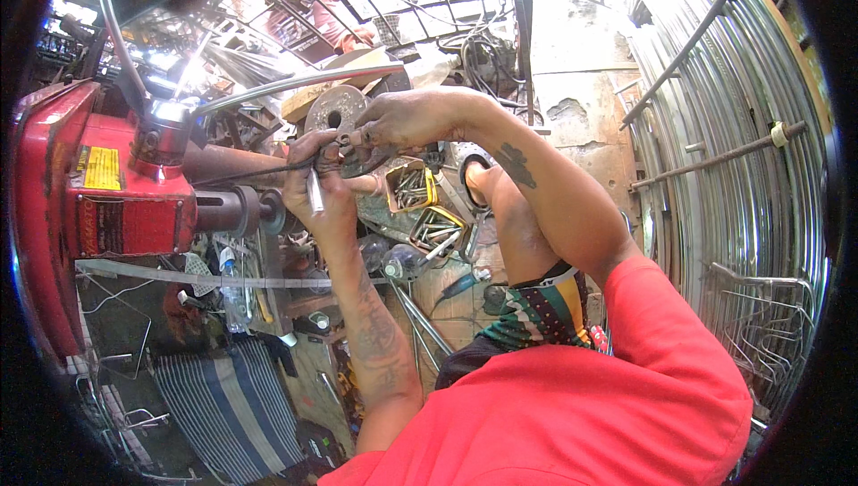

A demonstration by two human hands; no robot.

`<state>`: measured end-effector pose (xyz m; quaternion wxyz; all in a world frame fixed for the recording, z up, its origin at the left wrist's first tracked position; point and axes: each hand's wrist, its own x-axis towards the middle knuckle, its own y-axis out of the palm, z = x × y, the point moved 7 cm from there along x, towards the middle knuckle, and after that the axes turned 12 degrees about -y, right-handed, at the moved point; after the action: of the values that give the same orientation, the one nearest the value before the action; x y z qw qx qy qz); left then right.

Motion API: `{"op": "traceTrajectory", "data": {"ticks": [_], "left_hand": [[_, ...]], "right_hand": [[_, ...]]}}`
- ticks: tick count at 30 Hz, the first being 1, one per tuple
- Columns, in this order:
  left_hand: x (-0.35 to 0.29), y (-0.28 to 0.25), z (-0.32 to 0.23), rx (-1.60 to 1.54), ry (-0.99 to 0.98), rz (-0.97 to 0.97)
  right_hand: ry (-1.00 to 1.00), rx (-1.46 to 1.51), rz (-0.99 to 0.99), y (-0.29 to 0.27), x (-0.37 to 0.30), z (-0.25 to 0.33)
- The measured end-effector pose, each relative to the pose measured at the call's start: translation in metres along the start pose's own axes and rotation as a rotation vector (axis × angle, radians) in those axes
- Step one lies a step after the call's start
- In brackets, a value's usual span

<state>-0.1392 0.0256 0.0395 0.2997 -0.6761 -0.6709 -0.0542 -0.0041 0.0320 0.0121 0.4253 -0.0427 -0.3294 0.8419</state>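
My left hand [323, 169] is closed round a short shiny metal rod or tube [315, 192], whose bright end sticks out below the fingers. Right beside it, my right hand [402, 119] comes in from the right with bent fingers. Its fingertips pinch a small brownish metal piece [356, 138], close against the left fingertips; its exact kind is too small to make out. Just behind both hands stands a round grey metal disc [323, 109] with a dark centre hole. To the left is a red drill press [134, 177], its dark chuck end [271, 209] close to my left wrist.
Yellow cut-open containers of metal bits [412, 187] stand below the hands. A curved metal lever [299, 82] reaches over from the press. Long metal tubes [733, 164] line the right side. A striped woven seat [234, 410] is at lower left, a plastic bottle [231, 285] above it.
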Motion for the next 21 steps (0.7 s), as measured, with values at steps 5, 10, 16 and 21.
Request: {"op": "traceTrajectory", "data": {"ticks": [5, 10, 16, 21], "left_hand": [[-0.008, 0.006, -0.011, 0.089, 0.248, -0.015], [-0.011, 0.009, 0.030, -0.238, -0.293, -0.073], [-0.018, 0.019, 0.001, 0.131, 0.005, -0.195], [-0.025, 0.020, 0.013, -0.279, -0.281, -0.212]], "right_hand": [[0.136, -0.072, -0.012, 0.005, 0.001, -0.012], [0.227, -0.229, -0.093, -0.001, -0.008, 0.006], [0.216, -0.474, -0.162, -0.007, -0.018, 0.029], [0.259, -0.391, -0.259, -0.008, -0.019, 0.029]]}}
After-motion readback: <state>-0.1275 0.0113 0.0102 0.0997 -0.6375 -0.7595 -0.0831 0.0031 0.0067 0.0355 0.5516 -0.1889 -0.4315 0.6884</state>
